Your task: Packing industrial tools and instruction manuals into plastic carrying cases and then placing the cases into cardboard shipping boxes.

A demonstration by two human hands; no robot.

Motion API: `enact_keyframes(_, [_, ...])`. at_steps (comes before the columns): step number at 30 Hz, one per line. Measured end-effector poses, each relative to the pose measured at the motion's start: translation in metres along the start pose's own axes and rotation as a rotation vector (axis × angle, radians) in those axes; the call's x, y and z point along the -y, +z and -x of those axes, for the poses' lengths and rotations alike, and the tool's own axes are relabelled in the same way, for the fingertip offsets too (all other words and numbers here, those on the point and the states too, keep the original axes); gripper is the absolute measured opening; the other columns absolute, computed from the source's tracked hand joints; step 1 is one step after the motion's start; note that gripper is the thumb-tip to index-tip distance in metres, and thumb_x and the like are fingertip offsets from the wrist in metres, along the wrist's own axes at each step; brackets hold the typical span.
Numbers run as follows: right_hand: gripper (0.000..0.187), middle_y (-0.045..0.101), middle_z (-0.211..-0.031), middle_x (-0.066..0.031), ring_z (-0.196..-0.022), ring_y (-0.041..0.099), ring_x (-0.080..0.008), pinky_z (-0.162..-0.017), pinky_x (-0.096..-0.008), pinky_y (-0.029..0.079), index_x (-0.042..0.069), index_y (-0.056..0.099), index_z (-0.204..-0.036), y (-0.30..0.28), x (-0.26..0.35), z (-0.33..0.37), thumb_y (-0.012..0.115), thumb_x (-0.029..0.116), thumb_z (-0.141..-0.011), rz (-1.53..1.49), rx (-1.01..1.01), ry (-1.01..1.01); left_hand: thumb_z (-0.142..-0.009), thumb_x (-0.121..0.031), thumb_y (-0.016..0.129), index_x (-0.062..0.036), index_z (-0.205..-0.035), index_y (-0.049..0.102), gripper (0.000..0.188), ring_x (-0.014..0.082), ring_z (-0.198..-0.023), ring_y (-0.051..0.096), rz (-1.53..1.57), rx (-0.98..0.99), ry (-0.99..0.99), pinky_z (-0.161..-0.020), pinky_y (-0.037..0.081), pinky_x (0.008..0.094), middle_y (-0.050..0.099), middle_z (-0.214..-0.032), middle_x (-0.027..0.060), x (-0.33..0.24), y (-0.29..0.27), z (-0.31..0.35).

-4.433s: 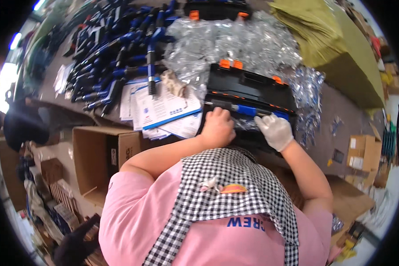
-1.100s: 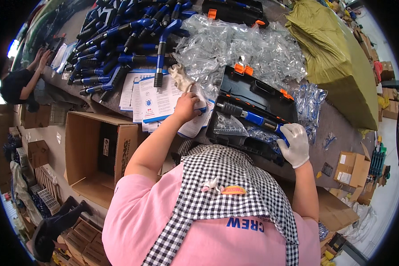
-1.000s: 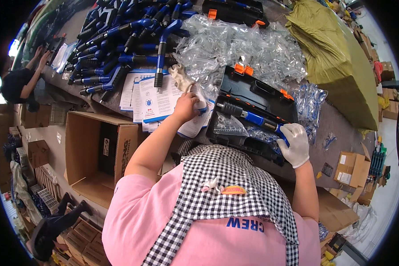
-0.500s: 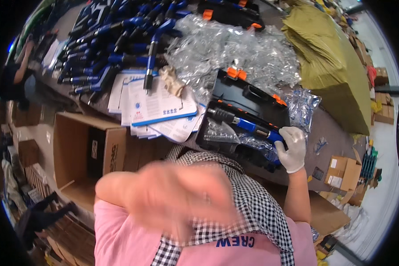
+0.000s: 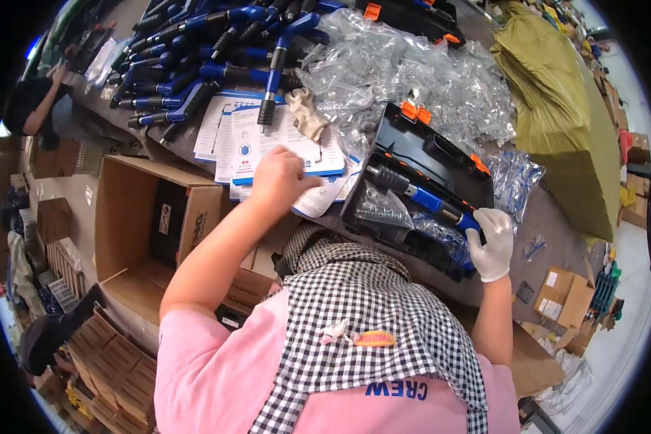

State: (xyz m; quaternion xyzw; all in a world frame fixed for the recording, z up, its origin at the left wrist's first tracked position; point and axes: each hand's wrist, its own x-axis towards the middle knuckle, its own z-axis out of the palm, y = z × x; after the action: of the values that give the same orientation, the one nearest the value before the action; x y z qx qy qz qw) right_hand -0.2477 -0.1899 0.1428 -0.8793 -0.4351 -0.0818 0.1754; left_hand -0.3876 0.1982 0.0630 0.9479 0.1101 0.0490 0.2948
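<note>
My left hand (image 5: 278,179), bare, is over the printed leaflets (image 5: 267,160), its thumb held apart from loosely bent fingers; nothing shows in it. At the right end of an open black case (image 5: 428,150), my right hand (image 5: 492,246) in a white glove has its fingers and thumb closed around the end of a blue-and-black tool (image 5: 428,200). That tool lies lengthwise in the case, beside clear bags of parts (image 5: 383,207). Another blue-and-black tool (image 5: 273,81) rests with its tip on the leaflets, next to a crumpled cream glove (image 5: 307,114).
Many similar tools (image 5: 173,72) are piled at the far left. Clear plastic bags (image 5: 412,76) cover the middle back, with a large olive sack (image 5: 557,130) to their right. An open cardboard box (image 5: 134,239) stands lower left. A yellow oval piece (image 5: 375,338) shows against my checked apron.
My left hand has moved from a blur in front of my chest forward to the leaflets. My right hand stays at the case's right end. The whole view has shifted slightly.
</note>
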Motion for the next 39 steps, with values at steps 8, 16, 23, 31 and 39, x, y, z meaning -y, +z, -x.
enact_keyframes(8, [0.038, 0.062, -0.102, -0.0135, -0.097, 0.057, -0.0343, -0.088, -0.043, 0.046, 0.004, 0.062, -0.103, 0.002, 0.0, 0.008, 0.07, -0.001, -0.066, 0.019, 0.067, 0.018, -0.068, -0.034, 0.08, -0.0013, -0.12, 0.056, 0.066, 0.0314, -0.118, 0.048, -0.374, 0.172, 0.007, -0.1, 0.04, 0.0414, 0.053, -0.122, 0.0127, 0.079, 0.079, -0.007])
enact_keyframes(16, [0.037, 0.062, -0.102, -0.0108, -0.099, 0.057, -0.032, -0.09, -0.0423, 0.045, 0.005, 0.064, -0.101, 0.01, 0.005, 0.005, 0.073, 0.004, -0.066, 0.023, 0.06, 0.034, -0.069, -0.027, 0.078, -0.0018, -0.11, 0.063, 0.05, 0.0312, -0.112, 0.052, -0.362, 0.286, 0.016, -0.095, 0.045, 0.0413, 0.057, -0.118, 0.0124, 0.086, 0.074, -0.018])
enact_keyframes(23, [0.036, 0.062, -0.102, -0.01, -0.1, 0.057, -0.0319, -0.09, -0.0422, 0.046, 0.005, 0.064, -0.101, 0.009, 0.005, 0.008, 0.073, 0.004, -0.066, 0.009, 0.061, 0.047, -0.067, -0.028, 0.081, -0.005, -0.116, 0.061, 0.059, 0.0327, -0.109, 0.054, -0.324, 0.319, 0.073, -0.094, 0.046, 0.0417, 0.057, -0.116, 0.0131, 0.077, 0.059, -0.017])
enact_keyframes(31, [0.031, 0.063, -0.101, -0.0095, -0.099, 0.057, -0.0318, -0.089, -0.0425, 0.046, 0.005, 0.064, -0.097, 0.008, 0.006, 0.011, 0.072, 0.005, -0.067, -0.012, 0.055, 0.06, -0.066, -0.032, 0.082, -0.0068, -0.114, 0.062, 0.058, 0.0327, -0.108, 0.054, -0.3, 0.265, 0.036, -0.091, 0.048, 0.0413, 0.058, -0.11, 0.0136, 0.087, 0.066, -0.017])
enact_keyframes(39, [0.031, 0.063, -0.101, -0.0089, -0.099, 0.057, -0.0317, -0.09, -0.0424, 0.045, 0.006, 0.065, -0.098, -0.003, 0.006, 0.01, 0.072, 0.009, -0.069, 0.049, 0.049, 0.073, -0.061, -0.028, 0.084, -0.0062, -0.108, 0.067, 0.055, 0.0352, -0.102, 0.057, -0.203, 0.407, -0.003, -0.091, 0.048, 0.0403, 0.059, -0.107, 0.0173, 0.105, 0.063, -0.037])
